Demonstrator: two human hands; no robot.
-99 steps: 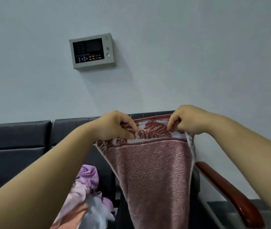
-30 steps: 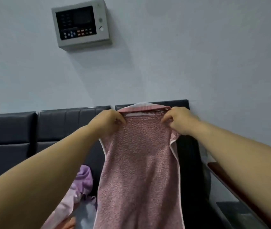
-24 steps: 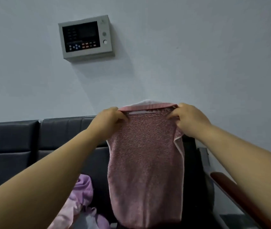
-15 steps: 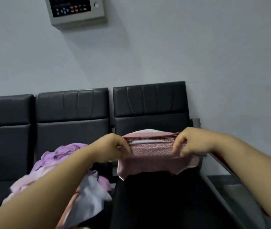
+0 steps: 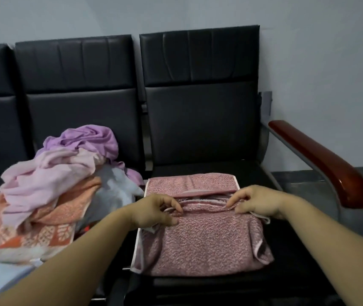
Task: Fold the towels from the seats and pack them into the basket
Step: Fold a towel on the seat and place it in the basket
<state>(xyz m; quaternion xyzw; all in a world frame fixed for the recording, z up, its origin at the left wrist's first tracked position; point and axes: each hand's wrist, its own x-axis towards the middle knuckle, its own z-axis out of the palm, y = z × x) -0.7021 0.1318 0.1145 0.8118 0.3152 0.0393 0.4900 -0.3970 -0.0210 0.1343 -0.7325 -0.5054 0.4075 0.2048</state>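
A dusty-pink towel (image 5: 200,241) lies folded on the right-hand black seat (image 5: 291,270), its top layer doubled over so the hem runs across the middle. My left hand (image 5: 156,209) pinches that hem at its left end. My right hand (image 5: 257,202) pinches the same hem at its right end. Both hands rest low on the towel. On the middle seat to the left sits a loose pile of unfolded towels (image 5: 50,186): purple on top, pale pink, orange patterned and white below. No basket is in view.
A row of black padded seats stands against a grey wall (image 5: 319,51). A glossy red-brown armrest (image 5: 322,160) on a metal frame juts out at the right of the seat. The dark floor shows beyond it.
The towel hung in the air from both hands before; now it is down on the right seat, folded over. My view has dropped from the wall panel to the seats.
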